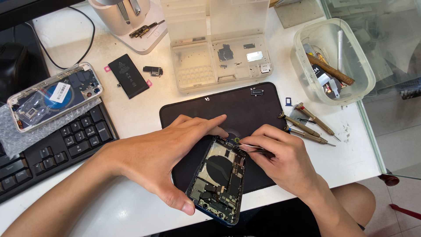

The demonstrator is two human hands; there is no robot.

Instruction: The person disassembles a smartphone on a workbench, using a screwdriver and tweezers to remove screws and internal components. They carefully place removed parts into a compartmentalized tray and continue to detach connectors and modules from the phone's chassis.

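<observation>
two hands on opened phone [218,180] | left hand [169,151] steadies | right hand [287,160] tweezers [256,149]

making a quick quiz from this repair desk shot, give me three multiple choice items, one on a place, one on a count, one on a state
1. Where does the loose black battery lie?
A. on the white desk, left of the clear parts box
B. inside the round tub
C. on the black mat

2. How many screwdrivers lie right of the mat?
A. one
B. three
C. six

3. What state is the phone under the hands in?
A. sealed, screen lit
B. wrapped in bubble wrap
C. opened, inner parts bare

Answers:
1. A: it rests on the bare desk beside the parts box.
2. B: three handles lie side by side off the edge of the mat.
3. C: boards and a round coil show, while the left hand steadies it and the right hand holds tweezers to it.
</observation>
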